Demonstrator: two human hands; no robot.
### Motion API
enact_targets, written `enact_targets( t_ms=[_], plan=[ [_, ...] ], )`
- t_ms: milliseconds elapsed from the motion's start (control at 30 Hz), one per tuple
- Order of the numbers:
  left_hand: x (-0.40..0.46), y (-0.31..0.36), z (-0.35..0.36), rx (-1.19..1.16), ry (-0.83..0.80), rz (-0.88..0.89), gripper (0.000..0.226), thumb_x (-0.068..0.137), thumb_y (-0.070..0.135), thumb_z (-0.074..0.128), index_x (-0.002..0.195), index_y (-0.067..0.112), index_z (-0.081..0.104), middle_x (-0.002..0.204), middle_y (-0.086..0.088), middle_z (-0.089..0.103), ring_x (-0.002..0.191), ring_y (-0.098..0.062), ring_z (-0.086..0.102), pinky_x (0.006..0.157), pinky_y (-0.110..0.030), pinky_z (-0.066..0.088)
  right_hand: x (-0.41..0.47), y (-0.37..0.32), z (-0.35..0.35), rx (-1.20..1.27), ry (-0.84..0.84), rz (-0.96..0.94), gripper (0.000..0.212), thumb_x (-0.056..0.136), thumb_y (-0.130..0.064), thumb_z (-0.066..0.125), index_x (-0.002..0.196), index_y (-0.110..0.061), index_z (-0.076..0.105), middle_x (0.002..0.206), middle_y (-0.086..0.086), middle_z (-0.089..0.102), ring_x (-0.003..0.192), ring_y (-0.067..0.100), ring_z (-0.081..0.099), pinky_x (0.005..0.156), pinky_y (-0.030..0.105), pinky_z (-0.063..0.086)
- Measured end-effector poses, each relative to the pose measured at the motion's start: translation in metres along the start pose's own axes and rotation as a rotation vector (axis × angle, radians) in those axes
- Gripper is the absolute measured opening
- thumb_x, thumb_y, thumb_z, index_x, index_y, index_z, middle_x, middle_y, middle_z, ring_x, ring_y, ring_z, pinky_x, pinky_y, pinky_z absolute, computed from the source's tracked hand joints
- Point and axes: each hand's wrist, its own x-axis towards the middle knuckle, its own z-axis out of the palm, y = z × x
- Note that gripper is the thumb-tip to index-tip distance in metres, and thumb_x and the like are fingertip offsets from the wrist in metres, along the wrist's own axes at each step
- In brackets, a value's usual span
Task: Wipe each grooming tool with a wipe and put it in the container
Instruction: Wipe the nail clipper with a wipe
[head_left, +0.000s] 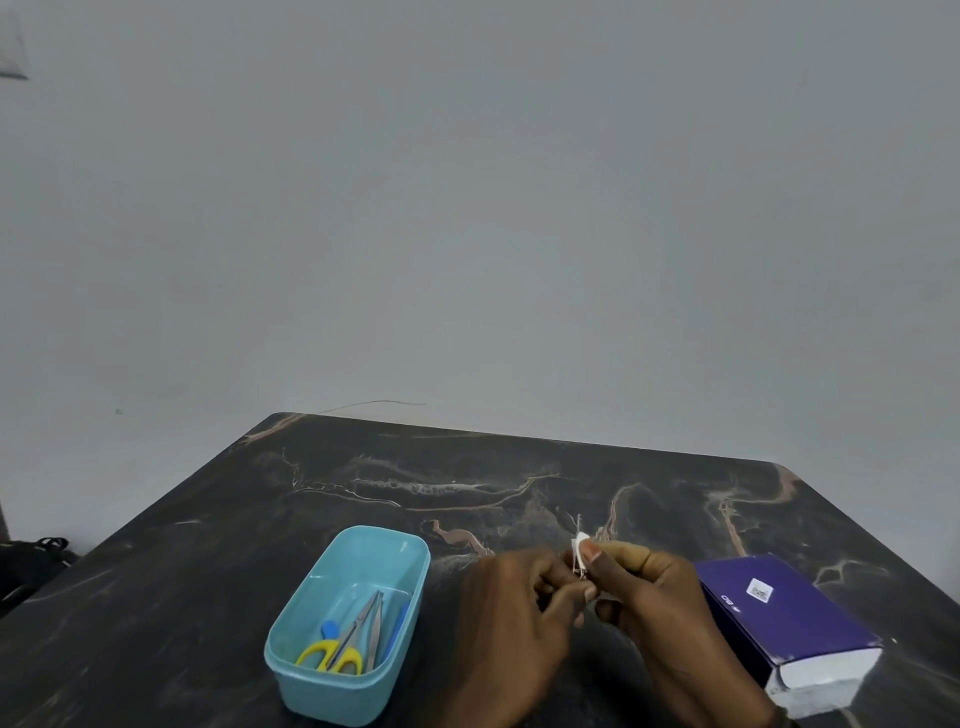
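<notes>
Dark marble-patterned stone made up the bench, which filled the lower half of the frame; its far edge ran from a rounded corner at centre left to another at the right. Above that edge you had only a plain grey wall.

Your two hands met low in the frame, right of centre. Your left hand had its fingers curled round the lower end of a thin metal grooming tool, which stood roughly upright between the hands with its tip poking above your fingers. Your right hand pinched a small white wipe against the upper part of that tool, thumb on top. What kind of tool it was could not be made out.

The light blue container sat on the bench at lower centre-left, just beside your left hand but not touching it. Inside it lay yellow-handled scissors, a pair of metal tweezers or similar beside them, and something blue whose shape stayed unclear.

A purple box lay at the lower right, close to your right wrist, its white end near the bench's right edge. Open bench stretched between your hands and the far edge, and to the left of the container. A dark object showed beyond the bench's left edge.
</notes>
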Motion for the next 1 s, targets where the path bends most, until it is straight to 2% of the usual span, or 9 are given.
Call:
enact_targets(
  t_ms=[67, 133, 233, 367, 500, 633, 800, 1000],
  plan=[
    [0.000, 0.004, 0.001, -0.248, -0.080, -0.142, 0.015, 0.082, 0.019, 0.073, 0.072, 0.008, 0.069, 0.062, -0.006, 0.072, 0.050, -0.011, 0.064, 0.053, -0.028, 0.052, 0.002, 0.001, -0.004, 0.074, 0.028, 0.030, 0.031, 0.069, -0.027, 0.072, 0.082, 0.002, 0.075, 0.074, 0.026, 0.068, 0.068, 0.030, 0.058, 0.071, 0.042, 0.044],
    [0.001, 0.005, 0.002, -0.344, -0.096, -0.202, 0.017, 0.084, 0.014, 0.072, 0.075, 0.000, 0.068, 0.061, -0.010, 0.071, 0.048, -0.015, 0.062, 0.049, -0.024, 0.049, 0.002, 0.000, -0.004, 0.092, 0.025, 0.045, 0.033, 0.069, -0.027, 0.072, 0.083, 0.002, 0.075, 0.067, 0.020, 0.066, 0.062, 0.026, 0.057, 0.070, 0.041, 0.043],
    [0.003, 0.005, 0.000, -0.418, -0.048, -0.231, 0.016, 0.085, 0.009, 0.071, 0.070, 0.003, 0.067, 0.057, -0.010, 0.069, 0.045, -0.016, 0.060, 0.045, -0.020, 0.045, 0.001, 0.001, -0.002, 0.067, -0.032, 0.069, 0.031, 0.073, -0.027, 0.072, 0.085, 0.001, 0.075, 0.070, 0.020, 0.066, 0.063, 0.027, 0.055, 0.074, 0.046, 0.042],
    [0.003, 0.005, -0.002, -0.415, -0.086, -0.233, 0.015, 0.083, 0.011, 0.073, 0.072, 0.001, 0.068, 0.059, -0.010, 0.070, 0.047, -0.015, 0.061, 0.046, -0.020, 0.046, 0.000, 0.000, -0.003, 0.062, -0.012, 0.055, 0.030, 0.071, -0.027, 0.072, 0.083, 0.001, 0.076, 0.071, 0.019, 0.068, 0.066, 0.028, 0.055, 0.074, 0.045, 0.042],
    [0.001, 0.008, 0.000, -0.406, -0.202, -0.237, 0.013, 0.082, 0.011, 0.074, 0.071, 0.006, 0.068, 0.058, -0.008, 0.069, 0.046, -0.014, 0.061, 0.047, -0.019, 0.047, 0.002, -0.004, -0.005, 0.080, 0.085, 0.005, 0.030, 0.069, -0.028, 0.071, 0.077, 0.000, 0.076, 0.073, 0.016, 0.070, 0.057, 0.020, 0.056, 0.060, 0.034, 0.045],
    [0.002, 0.009, -0.002, -0.409, -0.133, -0.232, 0.013, 0.084, 0.012, 0.072, 0.074, 0.004, 0.069, 0.059, -0.009, 0.069, 0.048, -0.016, 0.061, 0.047, -0.020, 0.047, 0.003, -0.003, -0.006, 0.089, 0.089, 0.014, 0.033, 0.070, -0.031, 0.073, 0.079, 0.001, 0.075, 0.072, 0.018, 0.066, 0.065, 0.026, 0.052, 0.064, 0.037, 0.041],
    [0.003, 0.006, -0.002, -0.419, 0.001, -0.214, 0.015, 0.084, 0.012, 0.072, 0.070, 0.009, 0.068, 0.057, -0.008, 0.069, 0.046, -0.017, 0.060, 0.045, -0.021, 0.046, 0.004, 0.000, -0.007, 0.061, 0.077, 0.015, 0.038, 0.065, -0.032, 0.081, 0.081, 0.002, 0.074, 0.078, 0.024, 0.062, 0.072, 0.027, 0.051, 0.057, 0.030, 0.038],
    [0.002, -0.001, -0.002, -0.264, -0.103, -0.156, 0.012, 0.083, 0.032, 0.071, 0.075, 0.024, 0.072, 0.064, -0.004, 0.072, 0.054, -0.017, 0.066, 0.058, -0.030, 0.056, 0.004, 0.000, -0.008, 0.064, 0.157, 0.007, 0.037, 0.068, -0.034, 0.074, 0.081, 0.001, 0.075, 0.066, 0.015, 0.058, 0.063, 0.025, 0.048, 0.057, 0.033, 0.041]
  ],
)
